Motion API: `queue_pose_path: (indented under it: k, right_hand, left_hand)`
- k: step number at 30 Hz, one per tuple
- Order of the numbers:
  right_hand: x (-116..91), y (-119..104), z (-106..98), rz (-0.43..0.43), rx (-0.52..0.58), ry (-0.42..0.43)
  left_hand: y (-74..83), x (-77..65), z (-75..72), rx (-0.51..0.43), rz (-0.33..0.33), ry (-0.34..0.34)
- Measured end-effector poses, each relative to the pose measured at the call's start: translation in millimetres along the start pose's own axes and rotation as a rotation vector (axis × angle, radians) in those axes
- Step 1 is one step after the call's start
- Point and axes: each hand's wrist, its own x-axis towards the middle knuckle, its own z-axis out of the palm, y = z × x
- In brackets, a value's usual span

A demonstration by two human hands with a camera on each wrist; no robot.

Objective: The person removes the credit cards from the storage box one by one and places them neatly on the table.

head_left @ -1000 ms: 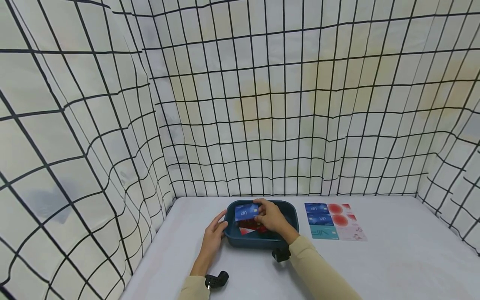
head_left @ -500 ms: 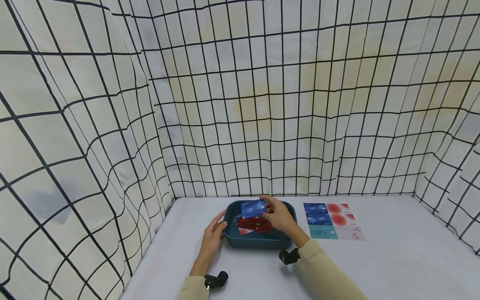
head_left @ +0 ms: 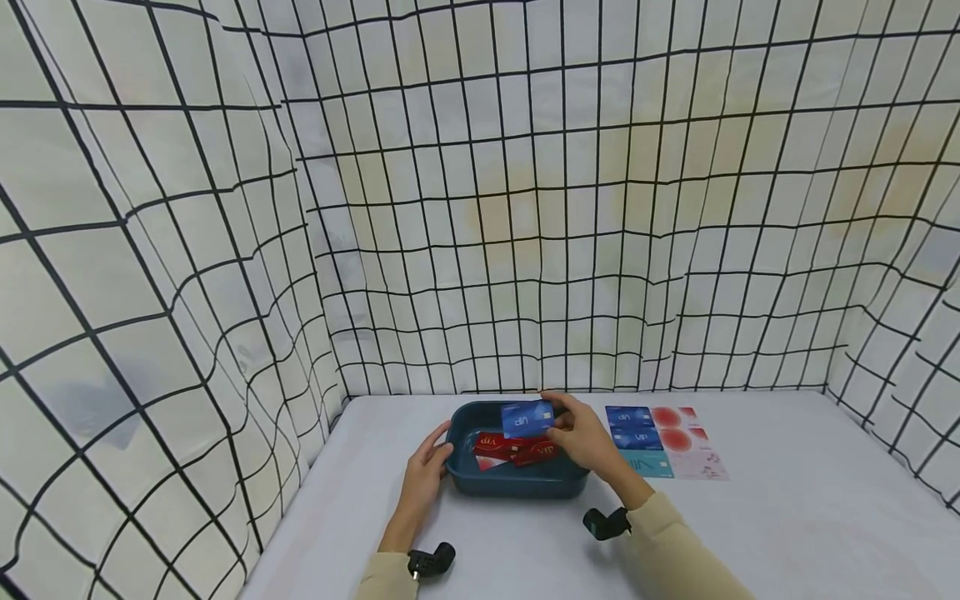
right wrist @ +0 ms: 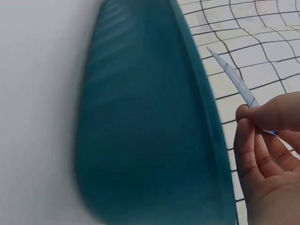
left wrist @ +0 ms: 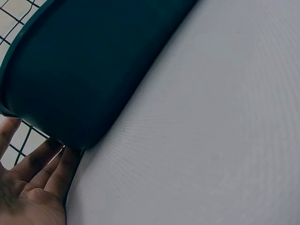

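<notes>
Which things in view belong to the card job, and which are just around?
Likely part of the job:
- blue VIP card, held up
- dark teal bin
- red VIP cards inside it
- six cards laid out in two columns

Likely just around:
- black wrist cameras
- black-gridded white backdrop
- white tabletop

Right hand (head_left: 586, 437) — fingers (right wrist: 246, 147) pinched together; left hand (head_left: 424, 472) — fingers spread.
</notes>
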Motion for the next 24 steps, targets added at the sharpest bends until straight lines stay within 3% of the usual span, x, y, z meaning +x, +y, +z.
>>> queue_pose_path:
  k: [24]
  right_hand:
    - [-38, 13, -50, 0.000, 0.046, -0.038]
  left_hand:
    - [-0.3, 0.4, -0.7, 0.012, -0.010, 0.000]
